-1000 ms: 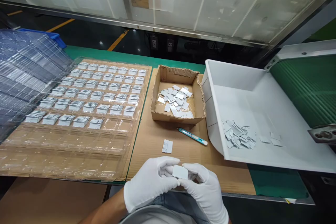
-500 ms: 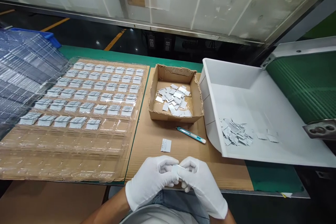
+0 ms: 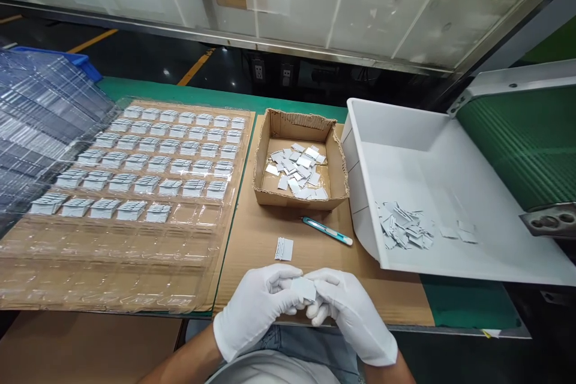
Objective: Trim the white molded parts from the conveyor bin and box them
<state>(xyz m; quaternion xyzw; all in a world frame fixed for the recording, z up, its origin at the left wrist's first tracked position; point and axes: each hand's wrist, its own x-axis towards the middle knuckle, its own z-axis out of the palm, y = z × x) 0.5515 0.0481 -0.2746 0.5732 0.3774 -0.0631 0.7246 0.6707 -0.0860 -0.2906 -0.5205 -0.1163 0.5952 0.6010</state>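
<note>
Both my hands wear white gloves and meet at the table's near edge. My left hand [image 3: 261, 303] pinches a small flat whitish square piece [image 3: 304, 289] by its left side. The fingers of my right hand [image 3: 346, 306] are closed at the piece's right edge, and its face shows between the hands. Just beyond them a small overlapping stack of like pieces [image 3: 284, 249] lies on the cardboard sheet [image 3: 252, 234]. A blue utility knife [image 3: 327, 231] rests to the right of that stack.
An open cardboard box [image 3: 300, 198] holds loose pieces. At left, a clear compartment tray [image 3: 189, 246] has rows of stacked pieces. A white bin [image 3: 405, 162] with more pieces stands at right, beside a green conveyor belt [image 3: 522, 138]. Stacked clear trays [image 3: 45, 102] rise at far left.
My right fingers have shifted a little to the right, and more of the piece's face shows between my hands. The stack, knife and containers stay where they were.
</note>
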